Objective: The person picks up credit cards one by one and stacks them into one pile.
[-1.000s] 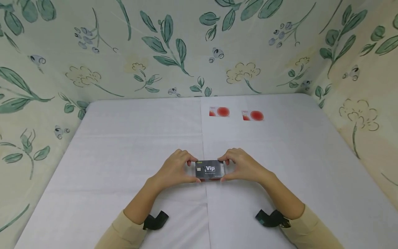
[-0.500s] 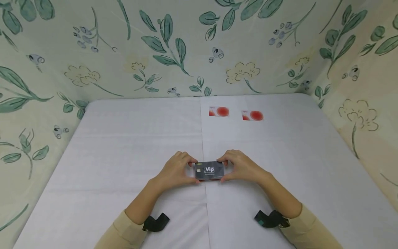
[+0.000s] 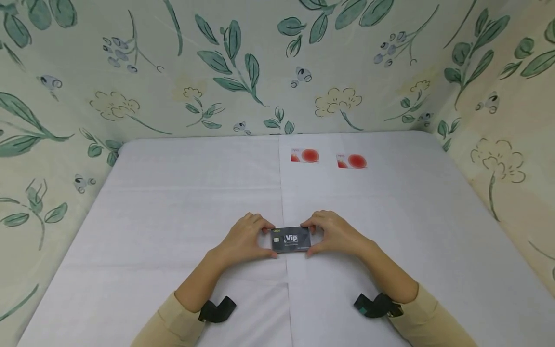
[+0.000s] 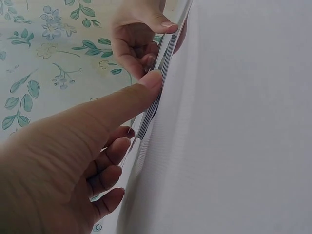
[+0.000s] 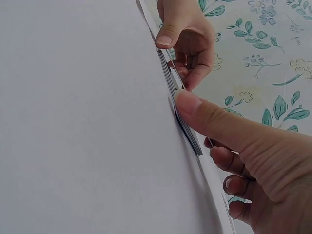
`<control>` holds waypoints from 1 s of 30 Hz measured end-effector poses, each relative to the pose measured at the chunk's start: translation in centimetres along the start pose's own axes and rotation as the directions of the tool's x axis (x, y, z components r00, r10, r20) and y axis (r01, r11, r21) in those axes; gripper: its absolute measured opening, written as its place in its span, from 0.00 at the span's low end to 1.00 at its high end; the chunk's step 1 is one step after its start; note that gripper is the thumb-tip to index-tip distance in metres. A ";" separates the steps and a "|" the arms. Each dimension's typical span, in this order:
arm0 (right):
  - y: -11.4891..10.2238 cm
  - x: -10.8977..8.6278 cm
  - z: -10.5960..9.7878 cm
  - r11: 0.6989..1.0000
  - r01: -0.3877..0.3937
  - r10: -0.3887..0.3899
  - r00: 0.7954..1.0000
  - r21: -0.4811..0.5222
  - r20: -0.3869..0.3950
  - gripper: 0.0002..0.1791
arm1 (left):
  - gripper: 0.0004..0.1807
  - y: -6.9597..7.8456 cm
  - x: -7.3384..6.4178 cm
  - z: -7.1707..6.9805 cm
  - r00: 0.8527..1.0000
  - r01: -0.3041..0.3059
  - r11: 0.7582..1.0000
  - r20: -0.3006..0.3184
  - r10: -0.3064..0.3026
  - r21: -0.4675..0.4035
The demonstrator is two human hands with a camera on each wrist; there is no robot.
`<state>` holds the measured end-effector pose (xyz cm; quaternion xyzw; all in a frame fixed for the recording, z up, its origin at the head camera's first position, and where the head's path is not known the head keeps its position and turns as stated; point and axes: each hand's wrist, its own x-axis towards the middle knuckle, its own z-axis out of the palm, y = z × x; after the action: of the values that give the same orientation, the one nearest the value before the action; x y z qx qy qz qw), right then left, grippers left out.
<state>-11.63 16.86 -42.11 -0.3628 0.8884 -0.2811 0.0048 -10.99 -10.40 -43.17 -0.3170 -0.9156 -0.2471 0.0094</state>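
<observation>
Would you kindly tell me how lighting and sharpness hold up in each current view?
Head: soft, fairly even light; "Vip" on the card stack legible, its smallest print not; left wrist: dimmer, the lower fingers of the left hand shaded; right wrist: also dim, a soft shadow on the white cloth beside the stack.

A white tablecloth (image 3: 173, 221) covers a broad table with rounded far corners. One long crease (image 3: 282, 193) runs from the far edge towards the near edge, crossed by fainter folds. Beyond the far edge rises the back wall (image 3: 277, 53), pale and printed with green leafy sprigs (image 3: 234, 39), bluish berries (image 3: 122, 56) and outlined yellow flowers (image 3: 338, 102). The same print continues on the left wall (image 3: 56, 161) and the right wall (image 3: 531, 115), which looks warmer and peach-tinted. Light falls softly and evenly over the surface.
</observation>
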 end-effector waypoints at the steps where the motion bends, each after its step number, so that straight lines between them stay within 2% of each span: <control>1: 0.0 0.0 0.0 1.000 -0.006 0.006 1.000 -0.001 0.006 0.34 | 0.32 0.0 0.0 0.0 1.000 0.002 1.000 0.002 -0.002 0.000; 12: -0.1 0.0 0.0 0.998 -0.035 0.036 0.999 -0.042 0.032 0.34 | 0.32 -0.2 0.0 0.3 1.000 -0.003 1.000 0.002 0.003 0.023; 24: 0.1 -0.1 0.1 0.997 -0.062 0.064 0.997 -0.037 0.047 0.33 | 0.32 -0.3 0.0 0.3 1.000 0.007 0.999 0.007 -0.007 0.038; 30: 0.2 -0.3 0.2 0.999 -0.045 0.046 0.999 -0.017 0.030 0.33 | 0.33 -0.3 0.1 0.4 1.000 0.014 1.000 0.010 -0.014 0.028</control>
<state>-11.55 17.05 -42.46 -0.3468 0.8985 -0.2684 0.0218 -11.14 -10.37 -43.65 -0.3118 -0.9211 -0.2329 0.0075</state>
